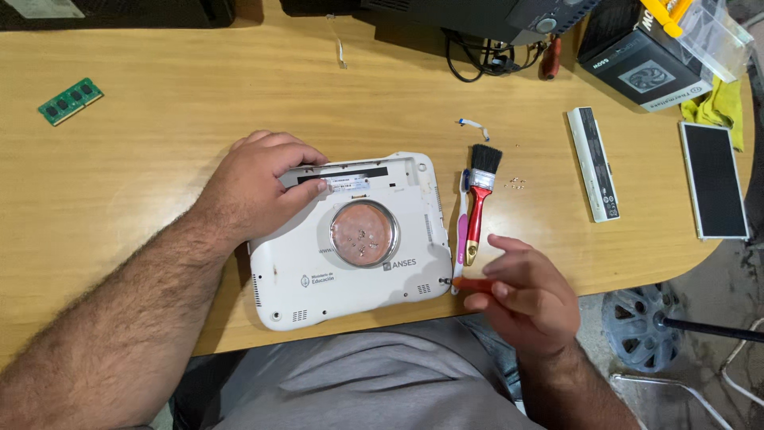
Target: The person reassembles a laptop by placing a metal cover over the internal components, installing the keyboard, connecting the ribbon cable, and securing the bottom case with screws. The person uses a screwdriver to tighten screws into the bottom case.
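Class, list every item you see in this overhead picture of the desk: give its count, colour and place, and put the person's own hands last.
small laptop: one, white, underside up, desk centre
round dish: one, coppery, on the laptop, tiny screws inside
paintbrush: one, red handle, black bristles, right of the laptop
toothbrush: one, white and pink, beside the paintbrush
battery pack: one, white, further right
flat panel: one, black with white frame, desk's right edge
memory module: one, green, far left
cardboard box: one, black, top right
yellow cloth: one, by the box
desk: one, light wood
left hand: pressing on the laptop's rear edge
right hand: fingers around a red-handled screwdriver, tip at the laptop's corner
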